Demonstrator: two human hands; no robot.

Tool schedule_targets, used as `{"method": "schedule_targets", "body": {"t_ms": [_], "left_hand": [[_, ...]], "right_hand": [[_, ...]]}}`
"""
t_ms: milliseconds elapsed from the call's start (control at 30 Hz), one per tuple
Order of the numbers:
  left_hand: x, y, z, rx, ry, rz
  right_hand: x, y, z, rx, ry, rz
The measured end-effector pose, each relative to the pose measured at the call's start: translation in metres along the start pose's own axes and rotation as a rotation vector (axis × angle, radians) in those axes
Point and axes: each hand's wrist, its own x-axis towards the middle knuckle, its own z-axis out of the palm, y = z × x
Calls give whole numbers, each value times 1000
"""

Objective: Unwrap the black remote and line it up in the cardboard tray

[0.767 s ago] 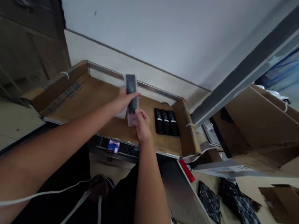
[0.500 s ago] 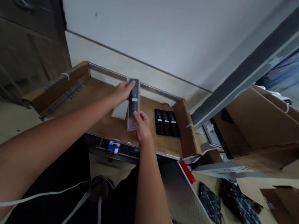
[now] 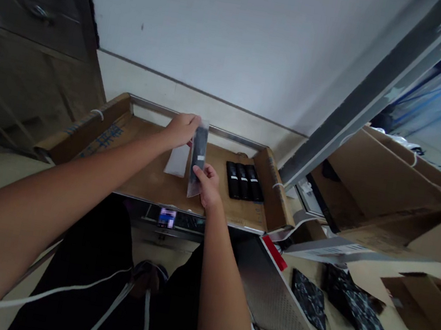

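Nearest to us, our right hand pinched the lower end of the clear bag, fingers closed on the film, while farther out our left hand clamped its top end, so the one slim black remote inside hung upright between the two, just above the cardboard tray. We judged the remote light and rigid, its shell smooth, and the thin film around it slippery and limp, so it seemed best taken by pinching through the film at both ends of the body, not by the loose plastic alone. One flat white bag lay on the tray just left of it, possibly empty, though the view was too dim to be sure. Farther right, three black remotes lay side by side, touching, against the tray's right wall.
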Motion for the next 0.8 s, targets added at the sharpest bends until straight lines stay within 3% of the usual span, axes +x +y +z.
{"method": "schedule_targets", "body": {"t_ms": [133, 233, 333, 500, 667, 800], "left_hand": [[-3, 19, 10, 57, -57, 70], [0, 31, 13, 48, -29, 98], [2, 35, 11, 15, -6, 120], [-4, 36, 7, 76, -111, 147], [-4, 56, 3, -115, 5, 123], [15, 77, -22, -117, 130, 200]], "right_hand": [[-1, 1, 2, -121, 65, -38], [-1, 3, 2, -226, 87, -114], [-1, 6, 2, -406, 130, -196], [-3, 6, 2, -554, 196, -269], [-7, 1, 4, -616, 242, -280], [-8, 0, 3, -682, 294, -253]]}}
